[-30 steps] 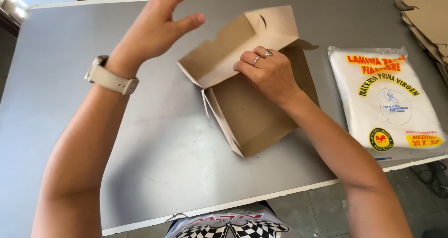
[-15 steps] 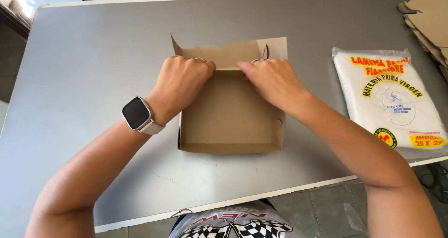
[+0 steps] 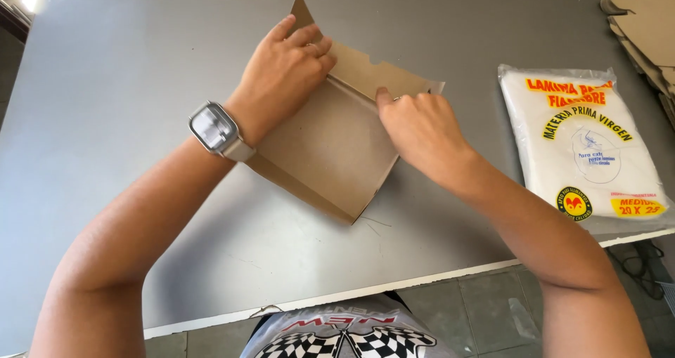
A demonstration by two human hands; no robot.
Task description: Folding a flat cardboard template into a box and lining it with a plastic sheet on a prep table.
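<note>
A shallow brown cardboard box [image 3: 330, 151] lies turned at an angle in the middle of the grey table [image 3: 126, 84]. My left hand [image 3: 285, 70], with a pale wristwatch on its wrist, presses down on the box's far-left corner, fingers curled over the raised back flap. My right hand [image 3: 418, 129] pinches the right end of that same flap, where the edge has a small notch. The box's near walls stand upright and its inside is bare.
A white plastic packet [image 3: 587, 147] with yellow and red print lies flat at the table's right edge. A stack of flat brown cardboard blanks [image 3: 647, 28] sits at the far right corner. The table's front edge runs just above my lap.
The box has rotated from square to a slanted position. Both hands stay on the back flap, the left now over the far-left corner, the right further along the flap's right end.
</note>
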